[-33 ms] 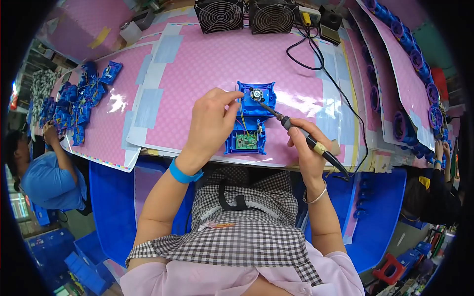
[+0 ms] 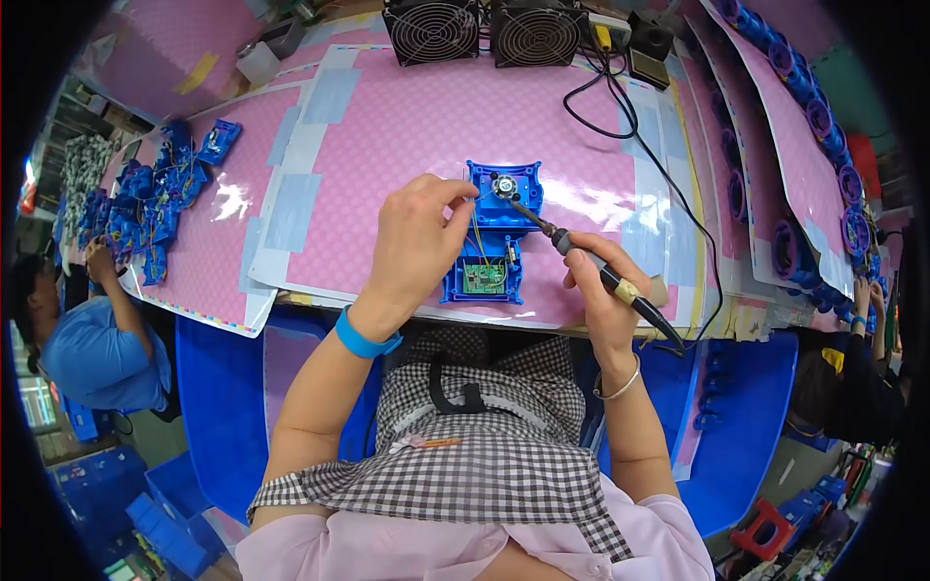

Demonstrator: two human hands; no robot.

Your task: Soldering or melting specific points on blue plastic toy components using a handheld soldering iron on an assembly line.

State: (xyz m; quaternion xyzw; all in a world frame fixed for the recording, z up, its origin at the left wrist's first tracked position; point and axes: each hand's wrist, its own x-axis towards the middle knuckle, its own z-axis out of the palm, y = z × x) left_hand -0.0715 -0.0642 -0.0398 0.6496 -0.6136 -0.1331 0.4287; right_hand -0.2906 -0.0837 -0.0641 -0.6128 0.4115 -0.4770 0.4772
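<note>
My right hand (image 2: 608, 289) is closed around a soldering iron (image 2: 562, 239), held like a pen. The iron's tip meets the lower edge of a small round speaker (image 2: 505, 187) seated in a blue plastic housing (image 2: 528, 215). My left hand (image 2: 412, 237) is pinched at the housing's left edge, on a thin wire (image 2: 475, 229) that runs up from below. Just nearer to me lies a second blue housing part (image 2: 517, 290) with a green circuit board (image 2: 482, 278) in it, joined to the first by thin coloured wires.
Two black fans (image 2: 432, 31) stand at the table's far edge. A black cord (image 2: 668, 179) loops along the right side. Blue wired housings (image 2: 145, 208) are heaped at the left, near a co-worker in blue (image 2: 105, 353). Blue bins (image 2: 221, 407) flank my lap.
</note>
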